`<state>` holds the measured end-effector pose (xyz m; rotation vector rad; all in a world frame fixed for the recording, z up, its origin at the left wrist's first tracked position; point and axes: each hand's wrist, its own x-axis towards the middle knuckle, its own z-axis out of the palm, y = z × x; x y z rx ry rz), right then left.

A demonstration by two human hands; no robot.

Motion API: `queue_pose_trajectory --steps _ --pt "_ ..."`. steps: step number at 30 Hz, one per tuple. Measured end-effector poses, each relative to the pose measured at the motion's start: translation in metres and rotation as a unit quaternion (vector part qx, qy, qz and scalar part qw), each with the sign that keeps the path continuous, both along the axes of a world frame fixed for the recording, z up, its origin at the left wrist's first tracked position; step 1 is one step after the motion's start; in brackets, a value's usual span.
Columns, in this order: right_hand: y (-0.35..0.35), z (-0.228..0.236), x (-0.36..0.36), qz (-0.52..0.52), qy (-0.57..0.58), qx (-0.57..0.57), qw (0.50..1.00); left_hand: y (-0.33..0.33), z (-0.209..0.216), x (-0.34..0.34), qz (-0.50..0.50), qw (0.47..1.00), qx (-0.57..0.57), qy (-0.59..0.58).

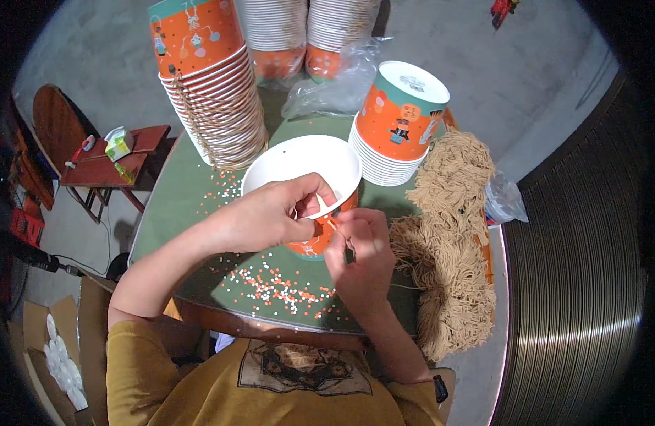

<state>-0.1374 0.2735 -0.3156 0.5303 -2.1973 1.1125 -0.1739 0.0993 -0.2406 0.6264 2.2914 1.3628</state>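
My left hand (271, 213) pinches the rim of the orange paper bucket with white inside (303, 167), mid green tabletop (185, 206). My right hand (359, 245) pinches a thin tan string (332, 224) at its side.

Both hands meet at the near rim of an open paper cup (303, 167) standing on the surface (178, 206); the left hand (267, 216) pinches the rim, and the right hand (359, 248) is just beside it, holding a thin string (332, 224). Behind the grip to the right stands a stack of upturned cups (398, 124). Behind it to the left leans a tall nested cup stack (214, 85). Right of the grip lies a heap of strings (452, 234). Before the grip, punched paper dots (281, 284) lie scattered on the surface.
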Motion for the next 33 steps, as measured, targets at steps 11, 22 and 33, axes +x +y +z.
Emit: queue_pose_trajectory --steps 11,22,33 --pt "-0.002 0.000 0.001 -0.033 0.005 0.003 0.999 0.005 -0.001 0.003 -0.006 0.999 -0.029 0.035" --pt "0.002 -0.009 0.005 -0.064 -0.022 0.016 0.998 0.003 -0.014 0.000 -0.060 0.998 0.012 0.025" --pt "0.021 -0.015 0.015 -0.029 -0.075 -0.046 0.996 0.026 -0.028 0.001 -0.034 0.993 -0.059 0.095"
